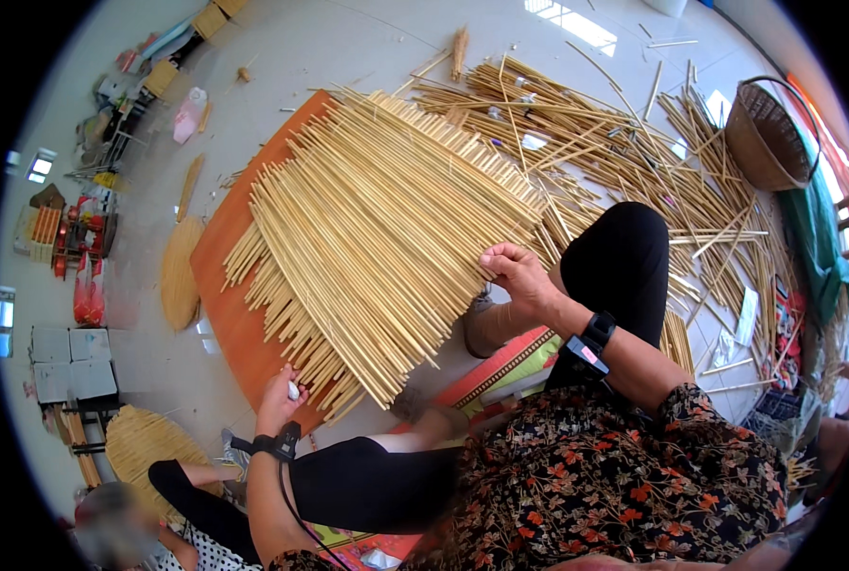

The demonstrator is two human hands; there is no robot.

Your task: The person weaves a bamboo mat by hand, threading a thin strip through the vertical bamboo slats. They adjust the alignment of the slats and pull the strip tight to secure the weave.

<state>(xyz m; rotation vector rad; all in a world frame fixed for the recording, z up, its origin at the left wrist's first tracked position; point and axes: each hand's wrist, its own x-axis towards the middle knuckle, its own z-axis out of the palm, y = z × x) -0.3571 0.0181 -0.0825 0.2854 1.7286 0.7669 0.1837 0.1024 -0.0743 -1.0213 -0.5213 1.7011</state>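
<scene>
A wide mat of straw-coloured stalks [377,228], laid side by side, spreads before me over an orange-brown board [217,238]. My right hand [521,278] is at the mat's right edge with thumb and fingers pinched together. Whatever sits between those fingertips is too small to make out. Down by the mat's near left end, my left hand [278,403] is closed around a small white object [293,391], which shows only in part. Stalk ends stick out unevenly along the near and left sides of the mat.
Loose stalks [624,143] lie in a heap beyond and right of the mat. A wicker basket [767,143] stands at far right. Round woven pieces [183,271] rest on the floor at left. Another person [125,523] sits at lower left. My knee [624,252] rises beside my right hand.
</scene>
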